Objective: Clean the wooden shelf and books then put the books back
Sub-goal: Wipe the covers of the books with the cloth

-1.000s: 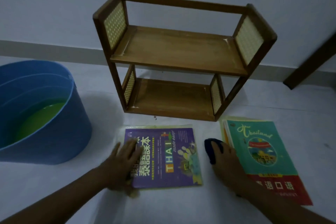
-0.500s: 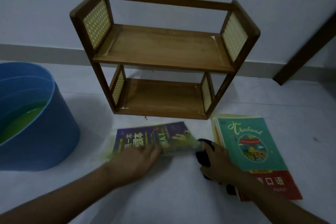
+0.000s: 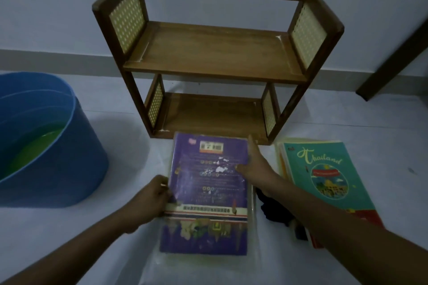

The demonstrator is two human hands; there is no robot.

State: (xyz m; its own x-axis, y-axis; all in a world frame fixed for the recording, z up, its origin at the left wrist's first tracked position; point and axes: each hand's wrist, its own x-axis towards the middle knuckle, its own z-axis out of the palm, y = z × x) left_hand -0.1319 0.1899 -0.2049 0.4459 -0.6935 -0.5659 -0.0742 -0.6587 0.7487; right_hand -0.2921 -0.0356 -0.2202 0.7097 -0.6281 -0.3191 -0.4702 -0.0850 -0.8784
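Observation:
A purple book (image 3: pixel 206 194) in a clear plastic cover is turned back cover up, in front of the wooden shelf (image 3: pixel 215 53). My left hand (image 3: pixel 150 199) grips its left edge. My right hand (image 3: pixel 254 164) holds its right edge, thumb on the cover. The dark blue cloth (image 3: pixel 273 208) lies on the floor under my right forearm, out of the hand. A teal "Thailand" book (image 3: pixel 324 176) tops a small stack at the right. Both tiers of the two-tier shelf hold nothing.
A blue tub (image 3: pixel 53 164) with green liquid stands at the left on the pale floor. The shelf stands against a white wall with a grey skirting board. A dark wooden post (image 3: pixel 393 60) leans in at the far right.
The purple book has been flipped from front cover up to back cover up. My right hand let go of the cloth and took the book's right edge.

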